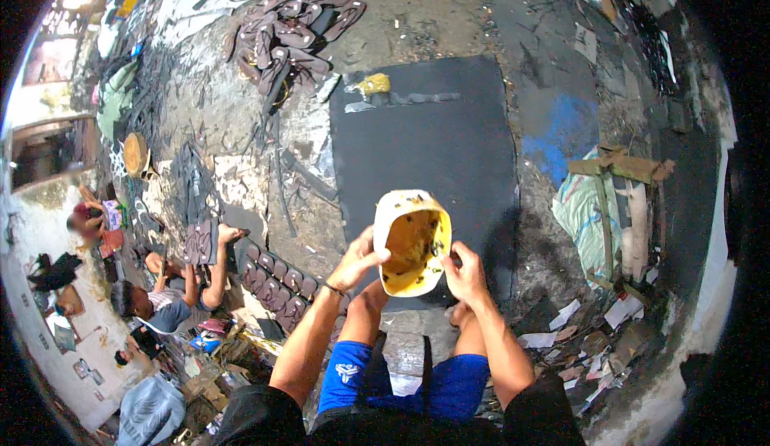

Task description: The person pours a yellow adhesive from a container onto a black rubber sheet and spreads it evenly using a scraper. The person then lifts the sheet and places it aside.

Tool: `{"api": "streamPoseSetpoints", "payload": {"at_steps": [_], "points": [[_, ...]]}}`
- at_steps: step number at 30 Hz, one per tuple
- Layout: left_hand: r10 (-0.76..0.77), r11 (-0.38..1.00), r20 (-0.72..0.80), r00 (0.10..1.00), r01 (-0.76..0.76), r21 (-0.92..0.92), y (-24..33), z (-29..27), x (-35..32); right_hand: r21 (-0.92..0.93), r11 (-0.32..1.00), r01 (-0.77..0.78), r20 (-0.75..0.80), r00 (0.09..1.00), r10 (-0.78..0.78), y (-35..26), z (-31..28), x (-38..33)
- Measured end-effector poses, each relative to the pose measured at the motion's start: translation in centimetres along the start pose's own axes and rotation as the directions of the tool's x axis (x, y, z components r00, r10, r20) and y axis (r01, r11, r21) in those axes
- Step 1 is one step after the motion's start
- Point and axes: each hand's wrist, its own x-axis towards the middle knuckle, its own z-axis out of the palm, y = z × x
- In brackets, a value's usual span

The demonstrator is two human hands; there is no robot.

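Observation:
Between my hands is a pale yellow plastic container (413, 241), open at the top, with amber, sticky-looking residue and dark specks inside. My left hand (359, 263) grips its left rim, thumb over the edge. At the right rim, my right hand (465, 273) is closed with thumb and fingers on the edge. The container is tilted so its inside faces up at me. Below and beyond it, a large black sheet (425, 145) lies on the floor. Near the sheet's far left corner sits a yellowish blob (374, 85), beside a shiny grey smear (409, 101).
A heap of brown sandals (293, 33) lies at the far left. Rows of sandals (277, 281) stand left of my legs, near a seated person (164, 302). On the right are a pale green sack (585, 217), wooden pieces (622, 165) and paper scraps (565, 314).

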Motion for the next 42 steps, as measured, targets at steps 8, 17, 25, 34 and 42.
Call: {"api": "streamPoseSetpoints", "payload": {"at_steps": [8, 17, 25, 34, 42], "points": [[0.322, 0.945, -0.242, 0.915, -0.295, 0.142, 17.0, -10.8, 3.6, 0.284, 0.959, 0.007, 0.176, 0.983, -0.059, -6.1, 7.8, 20.8], [0.469, 0.881, -0.393, 0.791, -0.387, 0.273, 25.9, -18.3, 9.0, 0.22, 0.963, -0.155, 0.003, 0.987, 0.158, -6.5, 8.6, 38.5], [0.38, 0.923, -0.598, 0.706, -0.327, 0.201, 23.3, -24.2, 12.2, -0.26, 0.947, 0.186, 0.124, 0.98, -0.159, 1.3, 16.7, 52.2], [0.565, 0.825, -0.641, 0.519, -0.36, 0.436, 12.5, -39.1, 19.3, -0.6, 0.256, 0.758, 0.755, 0.642, -0.132, 12.9, 36.5, 71.7], [0.769, 0.626, -0.448, 0.455, -0.392, 0.675, 11.0, -44.2, 22.9, -0.469, 0.259, 0.845, 0.877, 0.48, 0.024, 12.0, 40.4, 74.2]]}}
